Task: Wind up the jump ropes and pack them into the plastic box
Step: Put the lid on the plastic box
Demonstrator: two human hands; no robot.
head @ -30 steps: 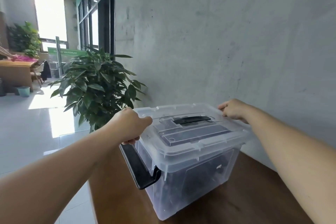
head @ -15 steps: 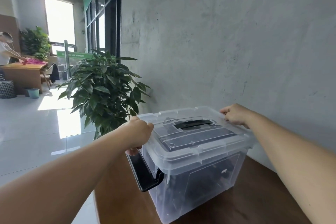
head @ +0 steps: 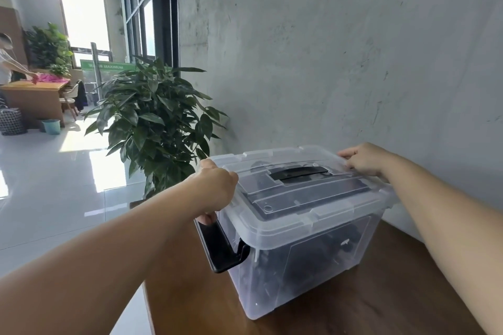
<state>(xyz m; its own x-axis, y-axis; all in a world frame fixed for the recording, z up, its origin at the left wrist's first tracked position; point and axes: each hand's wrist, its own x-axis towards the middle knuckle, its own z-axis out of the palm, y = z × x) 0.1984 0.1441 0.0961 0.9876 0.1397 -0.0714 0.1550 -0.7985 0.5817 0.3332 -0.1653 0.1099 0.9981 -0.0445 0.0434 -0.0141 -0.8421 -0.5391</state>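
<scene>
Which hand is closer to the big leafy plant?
Left. The left hand grips the box's end beside the plant. The right hand rests on the lid's far end, away from it.

One word can be read: "MAXIMUM", in pale capitals on a green sign (head: 107, 67) standing far back by the window, behind the plant (head: 155, 119). More marks sit to the left of that word on the sign, too small and blurred to make out.
</scene>
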